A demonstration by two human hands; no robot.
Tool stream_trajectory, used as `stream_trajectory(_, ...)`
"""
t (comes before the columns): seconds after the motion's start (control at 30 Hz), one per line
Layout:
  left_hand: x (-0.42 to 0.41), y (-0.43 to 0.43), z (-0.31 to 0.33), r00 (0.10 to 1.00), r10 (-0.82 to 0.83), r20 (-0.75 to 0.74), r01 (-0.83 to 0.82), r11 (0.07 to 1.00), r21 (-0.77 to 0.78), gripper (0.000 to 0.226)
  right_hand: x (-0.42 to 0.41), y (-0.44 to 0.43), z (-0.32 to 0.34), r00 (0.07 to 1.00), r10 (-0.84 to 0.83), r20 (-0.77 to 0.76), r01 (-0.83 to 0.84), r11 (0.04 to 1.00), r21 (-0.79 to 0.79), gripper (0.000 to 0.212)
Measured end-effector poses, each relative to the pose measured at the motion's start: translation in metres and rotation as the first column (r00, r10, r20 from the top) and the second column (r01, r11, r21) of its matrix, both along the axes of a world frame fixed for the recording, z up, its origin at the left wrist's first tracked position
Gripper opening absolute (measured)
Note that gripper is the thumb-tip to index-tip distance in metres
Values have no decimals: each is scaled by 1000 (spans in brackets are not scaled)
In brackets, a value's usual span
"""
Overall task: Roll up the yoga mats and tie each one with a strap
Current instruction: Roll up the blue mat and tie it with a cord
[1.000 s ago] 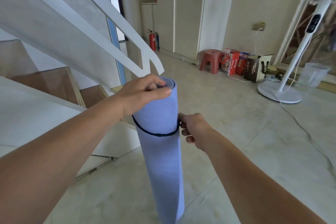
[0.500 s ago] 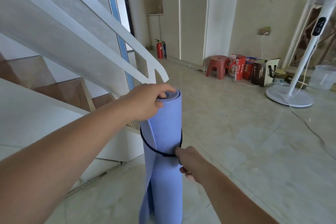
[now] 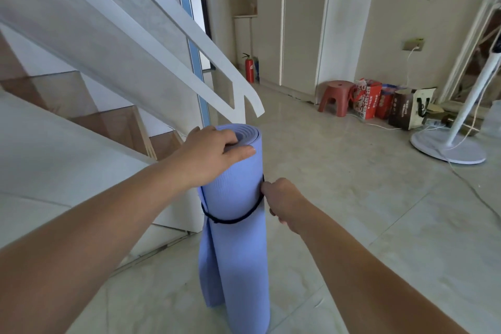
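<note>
Head: upright yoga mat (image 3: 235, 252), strap (image 3: 233, 220) around

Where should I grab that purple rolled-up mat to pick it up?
Probably around the middle of the yoga mat, just under the black strap, coming from the left: it stands upright, and its loose outer flap gapes there, so your hand presses it shut.

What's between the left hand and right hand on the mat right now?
In the head view, only bare blue yoga mat: the left hand grips its top end, the right hand pinches the black strap lower down its side.
</note>
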State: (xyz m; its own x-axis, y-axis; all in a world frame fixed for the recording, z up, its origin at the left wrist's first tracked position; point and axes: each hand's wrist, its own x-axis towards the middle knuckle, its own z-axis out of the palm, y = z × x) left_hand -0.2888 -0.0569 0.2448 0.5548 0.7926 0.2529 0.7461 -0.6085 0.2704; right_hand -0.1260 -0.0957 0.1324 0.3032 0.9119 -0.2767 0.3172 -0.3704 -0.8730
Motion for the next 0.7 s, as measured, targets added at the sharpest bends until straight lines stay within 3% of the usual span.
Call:
stream_trajectory(0.07, -10, 9, 2, 999, -51, -18, 50, 998, -49, 45, -3, -14, -30, 999, 32, 33, -27, 990, -135, 27)
stream_trajectory(0.13, -15, 14, 5, 993, -118, -18, 116, 988, -100, 43, -15, -34, -66, 995, -5, -102, -22, 967, -255, 21)
stream_trajectory(0.2, -14, 14, 4, 991, -133, 28, 136, 981, -138, 41, -24, -41, -75, 969, -80, -234, 14, 962, -271, 12)
stream_trajectory(0.3, -17, 16, 4, 988, -27, 152, 64, 967, -248, 24, -13, -19, -52, 971, -121, -205, 80, 977, -197, 17)
stream_trajectory(0.37, -18, 13, 3, 964, -1, 265, 81, 953, -292, 37, -6, -3, -29, 974, -98, -206, 69, 988, -140, 28)
stream_trajectory(0.43, -16, 12, 0, 971, -16, 239, 72, 971, -229, 64, -9, 4, -22, 981, -55, -187, 29, 990, -142, 33)
stream_trajectory(0.5, -17, 12, -4, 976, -25, 217, 60, 986, -154, 71, -12, 2, -30, 967, -80, -242, 41, 986, -163, 25)
stream_trajectory(0.57, -23, 14, 0, 975, -60, 213, 100, 979, -180, 61, -12, 1, -40, 954, -65, -292, 28, 991, -127, 17)
stream_trajectory(0.63, -26, 16, 8, 991, -63, 121, 86, 978, -192, 41, -13, 3, -46, 975, -32, -221, 18, 998, -62, 19)
stream_trajectory(0.7, -17, 15, 14, 1000, -23, -18, 21, 994, -106, 17, -21, -3, -57, 991, -34, -131, 23, 996, -85, 26)
